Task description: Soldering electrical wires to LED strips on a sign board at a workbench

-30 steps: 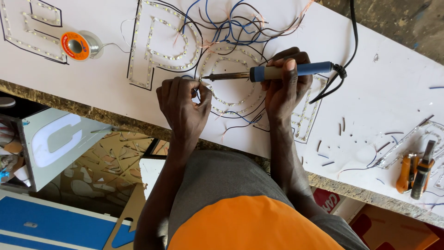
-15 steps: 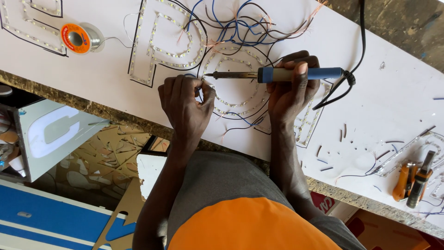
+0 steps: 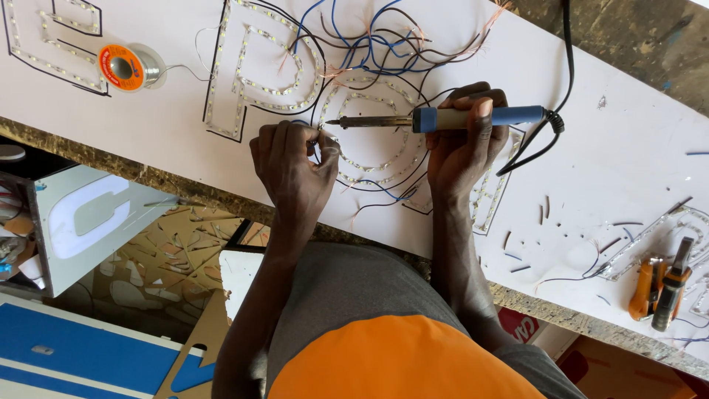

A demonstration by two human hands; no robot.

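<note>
Tabletop (image 3: pixel 605 159): long white board, filling the upper part of the view, carrying everything below.

Letter outlines: at least 3 large letter shapes drawn in black and lined with light strips. The left one (image 3: pixel 44 52) is only partly in view, the next (image 3: pixel 258 66) is complete in outline, and the round one (image 3: pixel 373 125) lies between the 2 hands. All 3 look fully lined; a further strip piece (image 3: pixel 650 244) lies near the right edge.

Wires (image 3: pixel 369 37): a loose tangle of blue, black and red leads above the round letter, many ends bare and free. By my reckoning the strips are laid but the joining is only partly done; how many joints are finished cannot be told from here.

Soldering iron (image 3: pixel 443 118): blue and grey handle, lying level, its tip just beside the left edge of the round letter, its black cord trailing off to the upper right.

Right hand (image 3: pixel 461 144): fingers clamped round the iron's handle.

Left hand (image 3: pixel 292 166): fingers pinched together on a thin wire (image 3: pixel 323 140) at the letter's left edge, just beside the iron's tip.

Solder reel (image 3: pixel 125 66): orange-faced spool to the left, well apart from the hands, a thin strand running right from it.

Cutters (image 3: pixel 657 284): orange and black handled tools at the far right.

Wire offcuts (image 3: pixel 546 210): short scraps scattered near the right.
</note>
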